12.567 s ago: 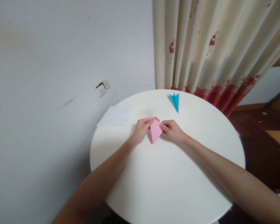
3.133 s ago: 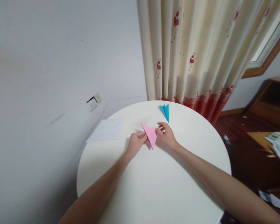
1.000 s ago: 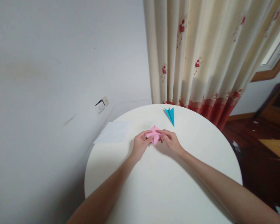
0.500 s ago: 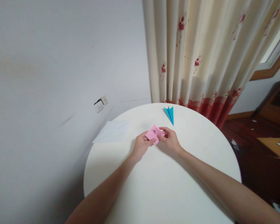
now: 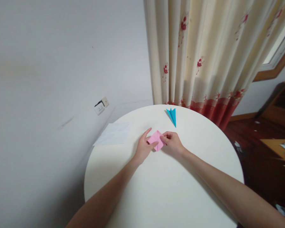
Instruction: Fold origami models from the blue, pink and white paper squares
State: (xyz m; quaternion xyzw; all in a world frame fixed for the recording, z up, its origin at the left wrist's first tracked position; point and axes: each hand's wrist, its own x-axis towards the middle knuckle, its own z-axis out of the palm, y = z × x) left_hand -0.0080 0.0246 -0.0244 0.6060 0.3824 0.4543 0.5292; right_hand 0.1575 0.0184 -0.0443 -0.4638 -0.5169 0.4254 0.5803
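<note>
Pink folded paper between hands, gripped both sides.

One counter, one left grip, one right grip
One pink paper between them, one blue paper beyond, at least one white sheet left of them.

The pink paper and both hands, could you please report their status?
Left hand and right hand both holding pink paper. Folded, diamond-shaped. Blue paper beyond, apart from hands.
</note>
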